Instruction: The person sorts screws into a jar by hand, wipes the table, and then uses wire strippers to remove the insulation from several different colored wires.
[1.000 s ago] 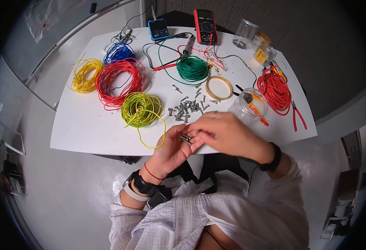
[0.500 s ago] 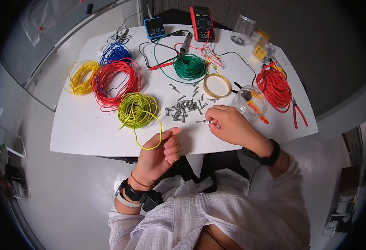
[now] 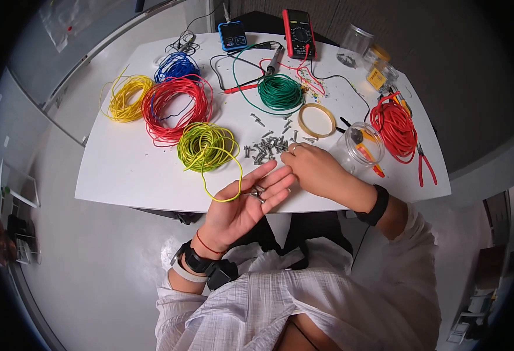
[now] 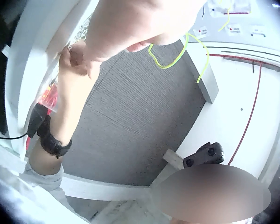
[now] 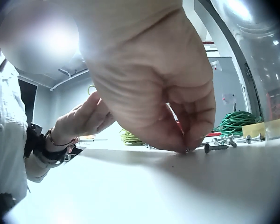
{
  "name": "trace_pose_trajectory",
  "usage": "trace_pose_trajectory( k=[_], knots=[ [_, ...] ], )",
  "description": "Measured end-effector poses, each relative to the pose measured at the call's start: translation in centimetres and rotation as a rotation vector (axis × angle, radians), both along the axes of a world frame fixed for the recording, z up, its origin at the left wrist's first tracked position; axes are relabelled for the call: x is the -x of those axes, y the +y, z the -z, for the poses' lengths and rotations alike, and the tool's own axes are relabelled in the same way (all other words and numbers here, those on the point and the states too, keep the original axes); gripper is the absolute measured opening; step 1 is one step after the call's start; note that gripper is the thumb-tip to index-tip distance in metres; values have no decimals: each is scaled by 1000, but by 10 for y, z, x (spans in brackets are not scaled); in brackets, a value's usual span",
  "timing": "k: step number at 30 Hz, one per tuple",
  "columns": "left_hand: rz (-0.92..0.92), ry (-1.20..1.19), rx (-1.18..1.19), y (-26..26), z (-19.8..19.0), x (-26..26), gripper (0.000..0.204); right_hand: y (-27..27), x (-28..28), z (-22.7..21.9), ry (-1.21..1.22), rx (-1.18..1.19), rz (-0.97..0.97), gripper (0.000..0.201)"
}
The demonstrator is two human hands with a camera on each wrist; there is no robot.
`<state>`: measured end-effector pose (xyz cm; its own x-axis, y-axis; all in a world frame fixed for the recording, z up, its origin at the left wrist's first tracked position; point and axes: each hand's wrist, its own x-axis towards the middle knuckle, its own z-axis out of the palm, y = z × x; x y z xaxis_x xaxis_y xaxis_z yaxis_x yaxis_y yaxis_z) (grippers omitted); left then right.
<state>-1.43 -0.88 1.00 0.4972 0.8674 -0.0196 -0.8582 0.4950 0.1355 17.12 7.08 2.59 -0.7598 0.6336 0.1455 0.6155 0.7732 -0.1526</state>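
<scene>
Right grip (image 3: 318, 171) is down at the right-hand edge of the screw pile (image 3: 262, 152), fingertips bunched together against the surface (image 3: 128, 181). There's a tiny glint at the tips, but honestly I can't tell if it's pinching something. The pile sits forward and left of those fingertips. From the right wrist, one loose screw (image 5: 217, 148) lies flat just beside them, head end nearest the fingers and shank pointing away, so I'd say any pinch there has to go across that long axis. Left grip (image 3: 242, 207) is palm up, fingers loosely straight, with a few palmed screws (image 3: 257, 193) lying on them. It's farther from the pile, so right's the closer hand. Further out: clear jar (image 3: 367, 153) just right of the right grip, yellow-green coil (image 3: 195, 151) forward-left of the left one.
</scene>
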Motion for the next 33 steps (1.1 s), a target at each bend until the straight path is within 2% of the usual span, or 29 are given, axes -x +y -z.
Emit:
trace_pose_trajectory(
  k=[2, 7, 8, 10, 12, 14, 15, 16, 18, 19, 21, 23, 25, 27, 29, 33],
  knots=[
    [10, 206, -111, -1, -3, 1, 47, 1, 0, -1, -7, 21, 5, 17],
    [27, 20, -104, -1, 4, 2, 49, 0, -3, -8, -17, 5, -1, 14],
    [33, -64, -75, -1, 5, 2, 54, 0, -5, -12, 42, 26, 44, 14],
    [30, -86, -50, -2, 4, 3, 54, 0, -12, -18, 99, 49, 86, 14],
    [30, -106, -26, -2, 3, 2, 54, 0, -19, -21, 287, 41, 119, 12],
    [-2, 55, -77, -1, 3, 1, 50, -5, -21, -27, 366, 133, 191, 12],
    [2, 53, -78, 0, 3, 0, 50, -8, -22, -30, 446, 226, 262, 11],
    [32, 79, -66, 1, 3, 0, 48, -11, -22, -33, 445, 224, 266, 11],
    [64, 105, -55, 3, 3, -2, 47, -16, -17, -38, 603, 385, 218, 14],
    [83, 83, -18, 4, 2, -4, 43, -19, -13, -42, 604, 384, 219, 14],
    [103, 63, 19, 5, 8, -6, 41, -29, -4, -54, 532, 409, 89, 14],
    [136, -98, -70, 8, 21, -6, 37, -36, 8, -59, 532, 382, 31, 13],
    [123, -60, -103, 7, 16, -6, 35, -38, 13, -56, 443, 330, -84, 12],
    [105, -23, -135, 5, 11, -7, 34, -41, 17, -61, 418, 340, -91, 11],
    [104, -173, -93, 4, 10, -7, 40, -42, 20, -62, 372, 360, -108, 11],
    [107, -154, -73, 4, 11, -6, 39, -40, 21, -57, 392, 306, -137, 11]
  ],
)
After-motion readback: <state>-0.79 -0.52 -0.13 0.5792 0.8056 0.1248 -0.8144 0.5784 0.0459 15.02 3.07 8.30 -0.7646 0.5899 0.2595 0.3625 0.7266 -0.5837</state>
